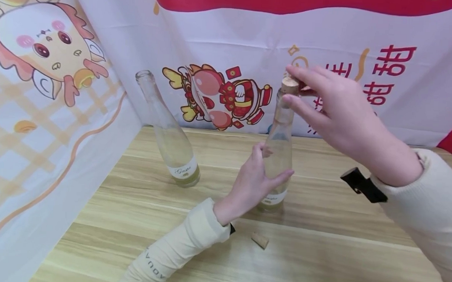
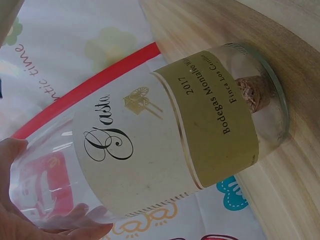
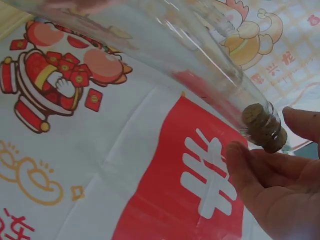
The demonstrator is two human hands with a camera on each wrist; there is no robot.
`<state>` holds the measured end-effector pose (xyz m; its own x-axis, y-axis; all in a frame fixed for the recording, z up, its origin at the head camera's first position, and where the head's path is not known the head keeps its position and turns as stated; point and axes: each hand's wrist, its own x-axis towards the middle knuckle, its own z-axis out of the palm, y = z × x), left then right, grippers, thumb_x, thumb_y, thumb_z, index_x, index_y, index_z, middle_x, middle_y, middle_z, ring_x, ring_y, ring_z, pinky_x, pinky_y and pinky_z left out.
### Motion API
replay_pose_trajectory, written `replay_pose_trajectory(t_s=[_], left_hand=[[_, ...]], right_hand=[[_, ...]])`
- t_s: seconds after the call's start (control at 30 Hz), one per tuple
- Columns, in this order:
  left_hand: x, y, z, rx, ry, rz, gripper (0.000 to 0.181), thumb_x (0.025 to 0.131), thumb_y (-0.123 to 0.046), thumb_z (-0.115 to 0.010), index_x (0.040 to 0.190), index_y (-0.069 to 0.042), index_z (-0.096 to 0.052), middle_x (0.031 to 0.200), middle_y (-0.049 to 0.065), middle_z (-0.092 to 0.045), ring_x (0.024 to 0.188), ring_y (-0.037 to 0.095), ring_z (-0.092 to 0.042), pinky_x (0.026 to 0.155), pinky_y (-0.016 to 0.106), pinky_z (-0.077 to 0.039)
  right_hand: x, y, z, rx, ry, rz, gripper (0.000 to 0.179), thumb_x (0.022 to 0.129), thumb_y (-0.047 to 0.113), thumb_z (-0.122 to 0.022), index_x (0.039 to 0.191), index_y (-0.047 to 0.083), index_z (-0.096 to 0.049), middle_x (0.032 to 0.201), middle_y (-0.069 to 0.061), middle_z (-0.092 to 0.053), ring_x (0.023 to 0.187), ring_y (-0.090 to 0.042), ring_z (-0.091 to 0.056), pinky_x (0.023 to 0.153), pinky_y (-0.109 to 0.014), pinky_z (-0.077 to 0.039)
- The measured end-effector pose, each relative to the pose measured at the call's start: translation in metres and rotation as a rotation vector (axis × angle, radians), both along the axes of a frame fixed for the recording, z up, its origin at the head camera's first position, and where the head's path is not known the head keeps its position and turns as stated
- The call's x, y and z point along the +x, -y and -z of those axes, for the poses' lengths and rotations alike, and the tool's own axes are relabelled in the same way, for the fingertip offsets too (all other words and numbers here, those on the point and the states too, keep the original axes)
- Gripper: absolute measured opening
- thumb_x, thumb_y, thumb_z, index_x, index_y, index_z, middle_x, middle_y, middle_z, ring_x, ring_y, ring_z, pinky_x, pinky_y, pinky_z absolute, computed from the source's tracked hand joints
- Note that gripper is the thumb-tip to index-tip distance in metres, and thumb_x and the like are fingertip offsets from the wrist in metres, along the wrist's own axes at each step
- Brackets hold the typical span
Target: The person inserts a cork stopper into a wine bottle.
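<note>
A clear glass wine bottle (image 1: 279, 156) with a white and gold label (image 2: 165, 130) stands slightly tilted on the table. My left hand (image 1: 248, 182) holds its body, thumb and fingers on opposite sides. A cork (image 1: 290, 85) sits partly in the bottle's mouth, its lower part visible through the neck in the right wrist view. Around that cork my right hand (image 1: 337, 106) has its curled fingers and thumb, the thumb beside the rim. Through the bottle's base in the left wrist view shows another cork (image 2: 252, 94); I cannot tell whether it lies inside or behind.
A second, uncorked bottle (image 1: 169, 134) stands to the left. One loose cork (image 1: 260, 240) lies on the wood-grain table (image 1: 319, 254) in front of the held bottle. Printed cloth (image 1: 230, 36) hangs behind the table and along its left side.
</note>
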<state>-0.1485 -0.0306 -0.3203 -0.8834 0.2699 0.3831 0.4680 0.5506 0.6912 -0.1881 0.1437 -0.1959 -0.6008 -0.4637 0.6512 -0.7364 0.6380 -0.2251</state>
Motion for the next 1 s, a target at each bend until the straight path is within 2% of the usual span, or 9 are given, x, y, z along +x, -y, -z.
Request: replay_pose_trajectory(t_s=[0.07,0.1,0.2,0.27,0.4,0.57,0.7,0.83,1.0], left_hand=[[0.0,0.0,0.001,0.0,0.002,-0.001,0.064,0.079,-0.038,-0.069,0.122,-0.008,-0.032,0.12,0.009,-0.053,0.112,0.018,-0.051,0.092,0.033,-0.044],[-0.001,0.0,0.001,0.001,0.005,-0.003,0.064,0.079,-0.038,-0.069,0.122,-0.008,-0.032,0.12,0.008,-0.053,0.112,0.018,-0.051,0.092,0.033,-0.044],[-0.001,0.0,0.001,0.007,0.017,-0.01,0.065,0.078,-0.038,-0.069,0.122,-0.009,-0.031,0.12,0.007,-0.052,0.113,0.019,-0.051,0.093,0.034,-0.043],[-0.001,0.0,0.001,0.013,0.027,-0.011,0.065,0.078,-0.039,-0.069,0.122,-0.009,-0.031,0.12,0.007,-0.052,0.114,0.02,-0.051,0.093,0.035,-0.043],[0.0,0.0,0.001,0.013,0.037,-0.013,0.066,0.079,-0.041,-0.068,0.123,-0.01,-0.031,0.122,0.007,-0.052,0.114,0.019,-0.05,0.094,0.035,-0.042],[0.0,0.0,0.002,-0.001,0.023,-0.015,0.065,0.079,-0.04,-0.068,0.123,-0.01,-0.03,0.122,0.007,-0.052,0.113,0.018,-0.05,0.093,0.034,-0.042],[0.001,0.0,0.001,-0.007,0.018,-0.015,0.065,0.079,-0.04,-0.068,0.122,-0.009,-0.03,0.121,0.008,-0.052,0.113,0.019,-0.05,0.093,0.033,-0.043],[0.001,0.0,0.0,0.0,0.035,-0.014,0.066,0.079,-0.042,-0.067,0.123,-0.01,-0.03,0.122,0.008,-0.051,0.114,0.019,-0.05,0.094,0.033,-0.042],[0.001,0.0,0.001,-0.004,0.018,-0.015,0.066,0.079,-0.042,-0.067,0.123,-0.009,-0.03,0.119,0.008,-0.052,0.112,0.02,-0.051,0.092,0.032,-0.043]], right_hand=[[0.027,0.009,-0.011,-0.007,0.109,0.022,0.051,0.089,0.031,-0.057,0.136,0.02,-0.042,0.113,0.001,-0.059,0.103,-0.017,-0.057,0.084,-0.038,-0.047],[0.036,0.01,-0.012,-0.013,0.159,0.025,0.052,0.089,0.028,-0.058,0.137,0.015,-0.04,0.115,-0.004,-0.058,0.104,-0.021,-0.057,0.085,-0.042,-0.047],[0.05,0.009,-0.008,-0.006,0.283,0.037,0.056,0.089,0.023,-0.06,0.136,0.005,-0.037,0.121,-0.013,-0.054,0.106,-0.03,-0.055,0.085,-0.047,-0.046],[0.052,0.004,0.002,0.007,0.317,0.051,0.059,0.088,0.022,-0.061,0.137,0.004,-0.034,0.124,-0.015,-0.052,0.107,-0.032,-0.054,0.085,-0.049,-0.045],[0.051,-0.008,0.029,0.006,0.329,0.014,0.059,0.087,0.019,-0.063,0.136,0.001,-0.035,0.126,-0.019,-0.05,0.107,-0.036,-0.053,0.086,-0.051,-0.044],[0.053,-0.015,0.061,0.001,0.404,-0.013,0.06,0.088,0.02,-0.062,0.135,-0.003,-0.033,0.128,-0.023,-0.046,0.112,-0.038,-0.048,0.09,-0.052,-0.041],[0.053,-0.016,0.087,0.003,0.403,-0.019,0.062,0.085,0.018,-0.064,0.133,-0.006,-0.033,0.126,-0.024,-0.048,0.114,-0.037,-0.047,0.091,-0.051,-0.041],[0.052,-0.015,0.108,-0.001,0.402,-0.031,0.066,0.082,0.017,-0.069,0.131,-0.009,-0.033,0.124,-0.026,-0.048,0.113,-0.038,-0.047,0.09,-0.05,-0.042],[0.049,-0.01,0.129,-0.032,0.467,-0.064,0.071,0.079,0.015,-0.071,0.133,-0.008,-0.031,0.127,-0.025,-0.046,0.116,-0.037,-0.045,0.092,-0.051,-0.04]])
